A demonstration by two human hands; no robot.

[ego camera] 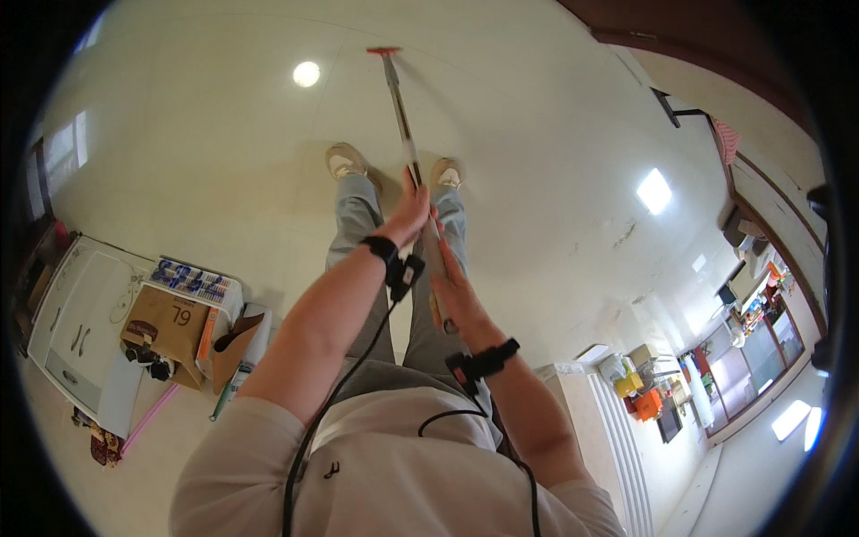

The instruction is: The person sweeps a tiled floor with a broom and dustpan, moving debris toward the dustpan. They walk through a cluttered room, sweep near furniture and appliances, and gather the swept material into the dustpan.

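Note:
Both my hands are closed around a long-handled floor tool [402, 121] with a grey and metal pole. Its narrow red head [384, 51] rests on the pale floor ahead of my feet; whether it is a squeegee or a mop is too small to tell. My left hand [408, 211] grips the pole's middle, just beyond my knees. Nearer my body, my right hand [458, 290] wraps the grey grip close to the pole's end. The pole slants away between my beige shoes [347, 160]. Black straps with cabled devices circle both wrists.
On the left stand a white cabinet [87, 315], a cardboard box [164, 329] and a white basket [231, 293] with blue items. A pink stick [149, 417] leans there. Striped steps [621, 450] lie at right, with cluttered furniture beyond. The glossy floor [537, 201] has dark smudges.

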